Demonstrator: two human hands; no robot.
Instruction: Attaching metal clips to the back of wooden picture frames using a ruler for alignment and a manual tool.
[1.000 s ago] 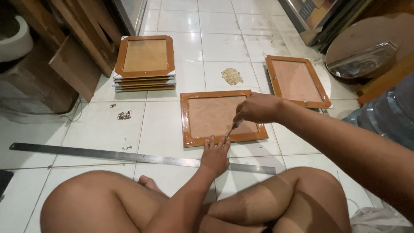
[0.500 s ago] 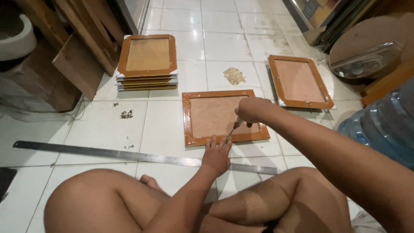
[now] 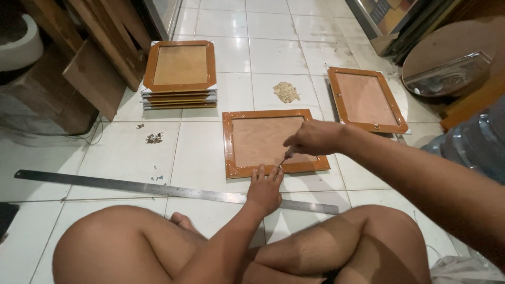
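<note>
Both hands (image 3: 265, 190) (image 3: 314, 138) at wooden frame's (image 3: 231, 147) near edge, perhaps a small tool.

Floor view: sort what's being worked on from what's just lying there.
In hand: middle frame, left hand pressing its near edge, right hand holding a small tool to it.

Lying about: frame stack, right frame, steel ruler, small hardware bits.

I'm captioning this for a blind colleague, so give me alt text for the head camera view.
A person seated cross-legged on a tiled floor steadies an orange picture frame with the left hand while the right hand works a thin tool at its lower edge. A steel ruler lies in front.
</note>
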